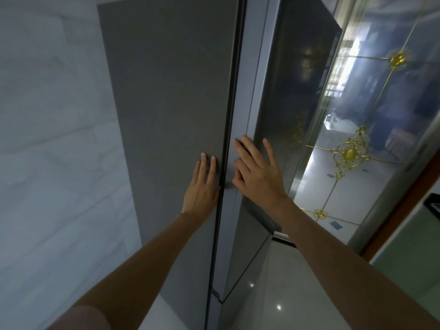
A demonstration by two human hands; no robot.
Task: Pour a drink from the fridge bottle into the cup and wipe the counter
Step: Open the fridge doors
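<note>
Tall grey fridge (166, 115) fills centre, matte double doors, dark seam between them. Left hand (202, 186) flat, fingers straight on left door beside seam. Right hand (257, 172) spread, fingers pressing right door edge (247, 96). White tiled wall (52, 139) left, glossy floor (297, 294) below right.

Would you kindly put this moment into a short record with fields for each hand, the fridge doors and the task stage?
left hand: fingers straight, flat on the matte grey left fridge door beside the centre seam
right hand: fingers spread, on the edge of the glossy dark right fridge door
doors: the fridge's inside is not visible
bottle, cup: not in view
stage: at the fridge, nothing taken out yet
</note>
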